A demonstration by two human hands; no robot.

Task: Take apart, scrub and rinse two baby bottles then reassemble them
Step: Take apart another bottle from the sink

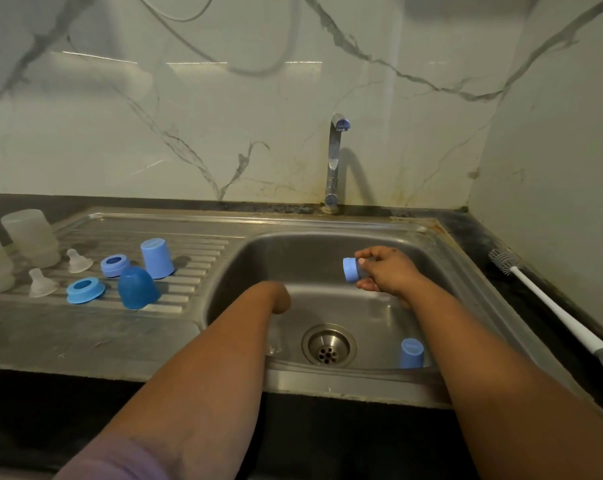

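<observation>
Blue cap [350, 270] in right hand [385, 271]

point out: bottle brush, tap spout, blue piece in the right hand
bottle brush [549, 308]: head view, on the white handle, lying on the counter right of the sink.
tap spout [343, 124]: head view, on the blue-tipped outlet.
blue piece [350, 270]: head view, on its side wall, left of the gripping fingers.

Two bare forearms reach in from the bottom edge. The left arm [203, 368] wears a pale lilac sleeve [116, 460], pushed up near the elbow, its soft fabric showing at the lower left corner. The right arm [494, 358] is bare, with no sleeve showing.
</observation>
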